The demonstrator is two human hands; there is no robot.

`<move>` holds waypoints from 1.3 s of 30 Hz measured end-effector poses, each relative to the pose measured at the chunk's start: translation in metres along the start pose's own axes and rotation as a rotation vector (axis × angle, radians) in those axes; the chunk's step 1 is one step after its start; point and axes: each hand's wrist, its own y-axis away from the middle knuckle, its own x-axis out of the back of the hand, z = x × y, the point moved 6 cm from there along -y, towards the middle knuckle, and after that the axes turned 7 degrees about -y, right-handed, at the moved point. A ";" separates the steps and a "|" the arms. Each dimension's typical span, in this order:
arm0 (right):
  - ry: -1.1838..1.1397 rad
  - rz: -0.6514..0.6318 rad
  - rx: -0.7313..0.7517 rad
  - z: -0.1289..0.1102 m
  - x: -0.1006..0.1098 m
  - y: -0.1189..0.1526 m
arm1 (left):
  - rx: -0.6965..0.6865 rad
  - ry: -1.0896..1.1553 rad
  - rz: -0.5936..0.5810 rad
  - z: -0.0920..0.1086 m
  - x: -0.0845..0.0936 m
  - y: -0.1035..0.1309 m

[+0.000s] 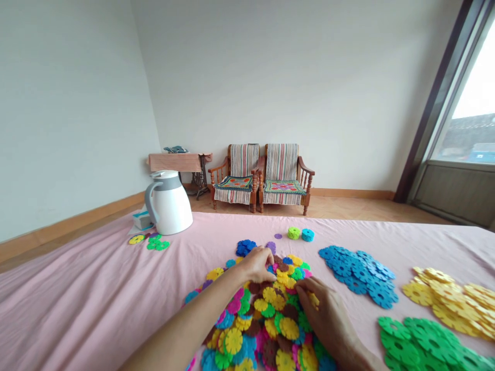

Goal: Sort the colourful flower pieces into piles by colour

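Observation:
A mixed heap of notched plastic discs (266,319) in yellow, green, pink, brown and blue lies in front of me on the pink cloth (96,288). My left hand (258,265) rests at the heap's far side, fingers bent and thumb held apart from them; no disc shows in its grasp. A purple disc (271,248) is just beyond its fingers. On the heap's right side is my right hand (325,306), curled with thumb and forefinger close together. Yellow shows in the gap there, but whether a disc is held is unclear.
At right lie sorted piles of blue discs (358,273), yellow discs (444,299) and green discs (429,342). Small lime (293,233) and light-blue stacks (308,235) stand beyond the heap. A white jug (172,206) stands back left, near loose green discs (158,243).

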 end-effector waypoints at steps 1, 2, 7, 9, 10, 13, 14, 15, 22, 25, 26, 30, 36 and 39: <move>-0.004 0.002 -0.001 0.000 0.000 0.000 | 0.004 0.010 -0.009 0.000 0.000 0.000; -0.006 0.006 0.000 0.001 0.000 0.000 | 0.007 0.020 -0.015 -0.001 -0.001 0.000; -0.002 0.001 -0.009 0.002 -0.002 0.001 | 0.070 0.080 -0.039 -0.008 -0.010 0.002; -0.009 -0.007 -0.014 0.001 -0.002 0.001 | 0.104 0.099 -0.050 -0.011 -0.013 0.001; -0.012 -0.010 -0.016 0.000 -0.002 0.001 | 0.117 0.104 -0.053 -0.012 -0.013 0.001; -0.015 -0.019 -0.016 -0.002 -0.002 0.001 | 0.132 0.112 -0.050 -0.011 -0.011 -0.001; -0.013 -0.019 -0.015 -0.002 -0.002 0.001 | 0.134 0.115 -0.046 -0.010 -0.010 -0.002; -0.009 -0.020 -0.015 -0.002 -0.002 0.001 | 0.135 0.120 -0.040 -0.009 -0.010 -0.002; -0.011 -0.005 -0.018 0.003 -0.002 0.000 | 0.119 0.227 0.046 -0.010 -0.005 0.007; -0.064 0.016 0.001 0.003 -0.001 -0.001 | 0.102 0.302 0.075 -0.007 -0.001 0.020; -0.088 0.027 0.010 0.002 -0.001 -0.001 | 0.093 0.332 0.077 -0.003 0.000 0.025; -0.167 0.012 0.016 -0.010 -0.005 0.002 | 0.006 0.537 0.054 0.025 0.003 0.046; -0.022 0.085 -0.053 0.001 0.025 -0.011 | 0.059 0.471 0.160 0.033 0.019 0.079; 0.139 0.241 -0.192 0.040 0.065 -0.023 | 0.053 0.368 0.205 0.023 0.026 0.101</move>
